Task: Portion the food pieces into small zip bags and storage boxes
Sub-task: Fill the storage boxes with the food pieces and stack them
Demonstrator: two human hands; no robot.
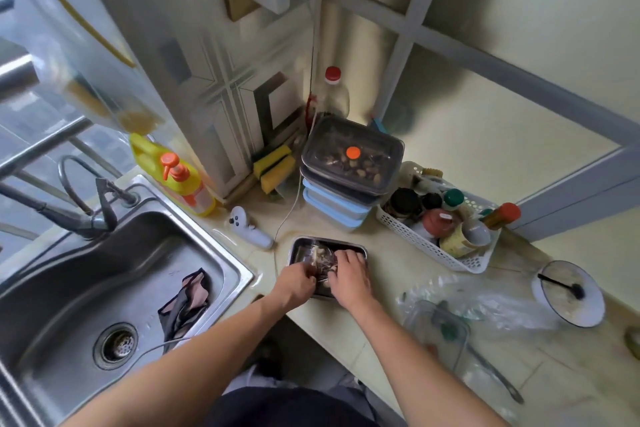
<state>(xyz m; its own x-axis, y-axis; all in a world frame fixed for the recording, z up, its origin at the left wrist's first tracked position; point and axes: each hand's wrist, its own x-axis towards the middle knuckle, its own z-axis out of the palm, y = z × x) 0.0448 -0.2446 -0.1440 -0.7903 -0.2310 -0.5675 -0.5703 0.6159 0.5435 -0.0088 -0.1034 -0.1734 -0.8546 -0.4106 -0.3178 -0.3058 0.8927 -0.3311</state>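
Note:
A small steel tray [300,247] sits on the counter in front of me, holding pale food pieces inside a clear zip bag [320,256]. My left hand [297,282] pinches the bag's left edge over the tray. My right hand [350,277] rests on the bag's right side, fingers curled down on it. Behind the tray stands a stack of storage boxes [349,180], the top one grey with a clear lid and an orange dot, food visible inside. Blue-lidded boxes lie beneath it.
A steel sink [104,288] with a dark cloth [185,305] lies to the left. A white basket of jars [446,229] stands to the right, with a pot lid [571,293], loose clear plastic bags [485,308], a glass container [438,329] and a detergent bottle [176,175].

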